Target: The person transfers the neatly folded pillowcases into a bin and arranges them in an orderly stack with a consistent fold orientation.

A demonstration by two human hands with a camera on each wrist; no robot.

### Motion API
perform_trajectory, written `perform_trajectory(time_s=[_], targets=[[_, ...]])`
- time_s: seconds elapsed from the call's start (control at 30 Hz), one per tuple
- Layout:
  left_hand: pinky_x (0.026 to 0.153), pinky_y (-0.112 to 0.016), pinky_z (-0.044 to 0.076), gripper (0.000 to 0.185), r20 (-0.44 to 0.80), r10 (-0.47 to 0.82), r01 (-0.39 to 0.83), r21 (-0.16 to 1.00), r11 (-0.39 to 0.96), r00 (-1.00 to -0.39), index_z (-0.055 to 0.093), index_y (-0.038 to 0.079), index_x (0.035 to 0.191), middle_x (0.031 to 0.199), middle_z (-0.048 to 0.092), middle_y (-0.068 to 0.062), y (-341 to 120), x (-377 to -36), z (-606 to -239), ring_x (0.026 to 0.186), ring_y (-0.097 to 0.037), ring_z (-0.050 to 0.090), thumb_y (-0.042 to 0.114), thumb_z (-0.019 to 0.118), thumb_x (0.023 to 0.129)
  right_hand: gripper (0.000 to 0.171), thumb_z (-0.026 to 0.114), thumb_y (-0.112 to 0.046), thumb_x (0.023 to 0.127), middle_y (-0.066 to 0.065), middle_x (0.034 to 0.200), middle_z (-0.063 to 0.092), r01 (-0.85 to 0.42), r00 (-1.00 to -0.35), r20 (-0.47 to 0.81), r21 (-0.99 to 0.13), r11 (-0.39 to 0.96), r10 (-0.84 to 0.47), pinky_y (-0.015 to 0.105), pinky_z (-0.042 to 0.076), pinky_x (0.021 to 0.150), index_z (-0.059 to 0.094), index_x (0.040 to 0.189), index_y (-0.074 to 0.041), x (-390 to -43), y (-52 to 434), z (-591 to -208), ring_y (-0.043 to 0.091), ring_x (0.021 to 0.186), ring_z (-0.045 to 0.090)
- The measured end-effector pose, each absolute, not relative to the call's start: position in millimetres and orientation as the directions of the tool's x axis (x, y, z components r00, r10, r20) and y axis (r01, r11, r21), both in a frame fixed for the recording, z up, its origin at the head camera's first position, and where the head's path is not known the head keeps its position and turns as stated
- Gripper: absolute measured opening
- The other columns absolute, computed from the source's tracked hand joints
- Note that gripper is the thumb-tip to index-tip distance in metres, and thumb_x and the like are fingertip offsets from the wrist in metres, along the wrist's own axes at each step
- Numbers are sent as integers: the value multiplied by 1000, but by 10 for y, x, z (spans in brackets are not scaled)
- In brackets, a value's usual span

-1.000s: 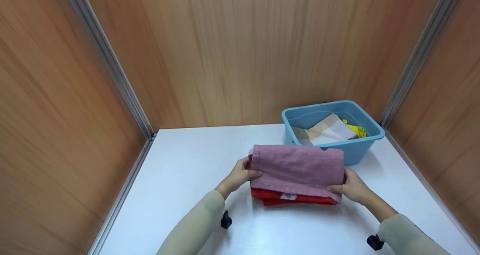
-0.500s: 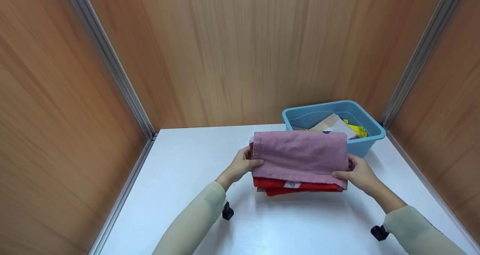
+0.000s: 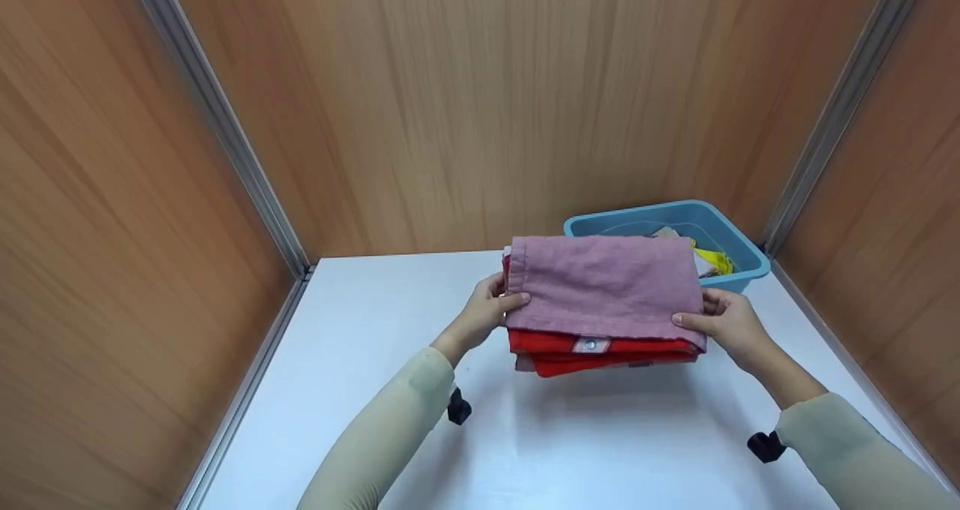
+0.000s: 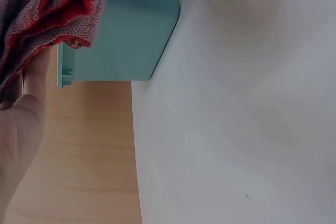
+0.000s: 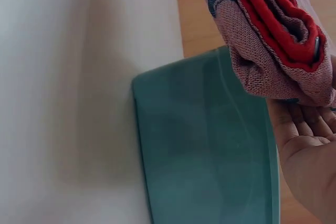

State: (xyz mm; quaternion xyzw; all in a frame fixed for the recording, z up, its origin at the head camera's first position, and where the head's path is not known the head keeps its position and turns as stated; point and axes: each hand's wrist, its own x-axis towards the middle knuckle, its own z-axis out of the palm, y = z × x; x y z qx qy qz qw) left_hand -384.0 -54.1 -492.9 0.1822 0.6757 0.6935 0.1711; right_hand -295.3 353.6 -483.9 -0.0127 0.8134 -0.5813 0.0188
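Note:
Both hands carry a folded stack of cloth (image 3: 607,285), mauve on top with red layers and a small white label showing below its front edge. My left hand (image 3: 484,311) grips its left end, thumb on top and fingers underneath. At the right end, my right hand (image 3: 735,326) holds it the same way; the right wrist view shows those fingers beneath the layered mauve and red folds (image 5: 283,40). The stack is up off the table, its shadow below, and overlaps the front of a blue plastic bin (image 3: 750,270) in the head view.
In the bin lies a yellow cloth (image 3: 716,261) beside a pale one, mostly hidden by the stack. The white table (image 3: 375,330) meets wood-grain panels (image 3: 450,120) at the back and sides, joined by grey metal corner strips.
The stack has risen and moved away from me toward the bin, shifting slightly right, with both hands keeping hold of it. It now covers more of the bin's front and contents.

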Motion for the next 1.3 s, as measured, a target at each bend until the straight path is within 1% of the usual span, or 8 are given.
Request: perform_trajectory(time_s=[0.17, 0.4, 0.6, 0.73, 0.83, 0.97, 1.1, 1.3], targets=[[96, -43, 66, 54, 7, 439, -10, 999, -36, -898, 53, 5, 153, 137, 68, -15, -501, -3863, -4839, 114, -23, 71, 21, 69, 104, 77, 77, -26, 104, -17, 111, 79, 16, -996, -37, -968, 251, -80, 19, 62, 90, 40, 161, 9, -3006, 3564, -4777, 1, 99, 77], [92, -41, 67, 49, -38, 376, -58, 997, -41, -926, 58, 2, 145, 129, 72, -14, -427, -3889, -4748, 105, -21, 74, 24, 71, 103, 81, 72, -29, 107, -20, 115, 79, 60, -987, -84, -983, 171, -135, 22, 62, 95, 30, 167, 5, -3057, 3599, -4702, 5, 107, 79], [91, -39, 67, 47, -50, 373, -70, 997, -41, -926, 58, 1, 144, 128, 71, -13, -351, -3903, -4706, 103, -19, 74, 24, 68, 104, 85, 64, -31, 111, -13, 116, 75, 124, -968, -151, -982, 144, -199, 28, 64, 94, 13, 172, -2, -3071, 3629, -4628, 9, 105, 80], [88, -35, 67, 46, -55, 388, -78, 996, -46, -920, 59, -1, 143, 124, 71, -12, -314, -3909, -4697, 101, -17, 73, 23, 64, 104, 84, 56, -37, 114, -6, 117, 72, 157, -946, -202, -970, 185, -253, 37, 67, 89, 4, 173, -6, -3070, 3638, -4598, 14, 100, 80], [87, -34, 67, 48, -65, 400, -88, 995, -39, -914, 58, -1, 143, 124, 71, -11, -309, -3908, -4693, 101, -17, 73, 25, 64, 103, 85, 54, -40, 114, -2, 120, 71, 175, -932, -231, -961, 213, -279, 45, 68, 89, 1, 174, -9, -3061, 3639, -4581, 19, 101, 80], [90, -36, 67, 52, -66, 429, -88, 996, -31, -901, 58, 1, 145, 127, 71, -12, -315, -3905, -4661, 103, -18, 73, 25, 66, 101, 88, 57, -39, 112, -1, 125, 69, 181, -922, -245, -957, 227, -300, 53, 66, 91, 0, 173, -9, -3045, 3643, -4541, 21, 107, 79], [92, -37, 66, 54, -65, 466, -85, 996, -22, -883, 57, 2, 147, 129, 71, -12, -326, -3904, -4608, 105, -20, 72, 22, 68, 98, 89, 61, -32, 109, -1, 130, 67, 170, -908, -241, -959, 227, -342, 56, 65, 92, 3, 171, -6, -3035, 3653, -4494, 22, 111, 78], [97, -42, 65, 57, -61, 493, -74, 997, -6, -868, 56, 5, 147, 130, 70, -12, -326, -3909, -4555, 109, -23, 70, 15, 72, 93, 92, 67, -24, 104, 11, 142, 53, 156, -909, -238, -956, 250, -341, 55, 65, 93, 4, 168, -6, -3033, 3655, -4453, 23, 118, 71]])
